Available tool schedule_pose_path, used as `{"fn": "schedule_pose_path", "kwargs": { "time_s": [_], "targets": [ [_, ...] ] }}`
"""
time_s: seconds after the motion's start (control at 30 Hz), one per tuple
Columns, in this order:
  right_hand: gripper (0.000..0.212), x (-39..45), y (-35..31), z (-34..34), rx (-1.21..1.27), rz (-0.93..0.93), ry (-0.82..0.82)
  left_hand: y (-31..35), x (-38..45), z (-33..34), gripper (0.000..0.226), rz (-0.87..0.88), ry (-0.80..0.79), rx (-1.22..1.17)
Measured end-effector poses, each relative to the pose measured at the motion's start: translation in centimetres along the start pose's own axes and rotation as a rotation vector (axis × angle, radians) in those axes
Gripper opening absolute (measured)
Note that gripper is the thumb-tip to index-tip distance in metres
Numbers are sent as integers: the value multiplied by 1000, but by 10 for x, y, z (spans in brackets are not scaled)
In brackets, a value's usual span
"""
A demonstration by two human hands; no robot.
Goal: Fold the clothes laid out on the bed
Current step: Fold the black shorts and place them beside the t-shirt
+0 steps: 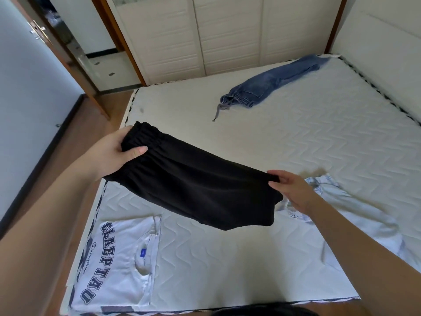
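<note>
You've got the black shorts [196,185] up off the mattress [296,137], stretched between both hands above its near half. Your left hand [111,153] grips the elastic waistband, thumb clamped over the top, fingers curled out of sight beneath the cloth. Your right hand [293,190] pinches the far edge of the shorts, fingertips nipped onto the fabric, the rest of the fingers fairly straight. The shorts sag in the middle, a folded corner hanging low. Below the shorts, a white T-shirt [118,261] with dark lettering lies flat. Right of them, a pale garment [355,215] lies rumpled. Beyond them, jeans [268,85] rest far off.
</note>
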State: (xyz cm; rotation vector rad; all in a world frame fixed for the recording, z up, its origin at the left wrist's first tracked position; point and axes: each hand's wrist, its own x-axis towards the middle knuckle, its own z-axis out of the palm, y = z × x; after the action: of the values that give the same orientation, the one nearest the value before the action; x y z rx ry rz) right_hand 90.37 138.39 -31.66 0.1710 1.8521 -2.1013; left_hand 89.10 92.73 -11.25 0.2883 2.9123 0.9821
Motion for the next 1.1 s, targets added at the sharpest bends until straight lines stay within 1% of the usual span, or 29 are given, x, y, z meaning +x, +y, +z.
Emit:
{"fn": "schedule_pose_path", "kwargs": {
  "time_s": [0.07, 0.17, 0.33, 0.43, 0.57, 0.63, 0.7, 0.83, 0.97, 1.1],
  "targets": [
    [32, -9, -5, 11, -215, -60, 37, -18, -15, 0, 32, -17, 2, -37],
    [23, -19, -5, 32, -477, -103, 111, -45, -38, 5, 29, -50, 7, -103],
    [9, -41, 8, 59, -655, -205, 325, -96, -81, 27, 26, -139, -16, -230],
    [14, -55, 21, 67, -797, -187, 375, -117, -103, 50, 23, -184, -46, -320],
    [12, -83, 42, 64, -822, -131, 397, -134, -125, 86, 25, -267, -105, -367],
    [12, -98, 52, 55, -856, -89, 383, -141, -131, 105, 28, -287, -140, -364],
    [12, -111, 62, 43, -874, -46, 378, -147, -135, 123, 26, -293, -190, -360],
    [10, -128, 74, 19, -816, 24, 393, -157, -133, 157, 44, -321, -308, -449],
    [10, -115, 80, -3, -817, 34, 391, -161, -123, 189, 47, -375, -396, -457],
    [12, -66, 93, -16, -898, 60, 317, -171, -108, 219, 47, -513, -404, -494]
  ]
}}
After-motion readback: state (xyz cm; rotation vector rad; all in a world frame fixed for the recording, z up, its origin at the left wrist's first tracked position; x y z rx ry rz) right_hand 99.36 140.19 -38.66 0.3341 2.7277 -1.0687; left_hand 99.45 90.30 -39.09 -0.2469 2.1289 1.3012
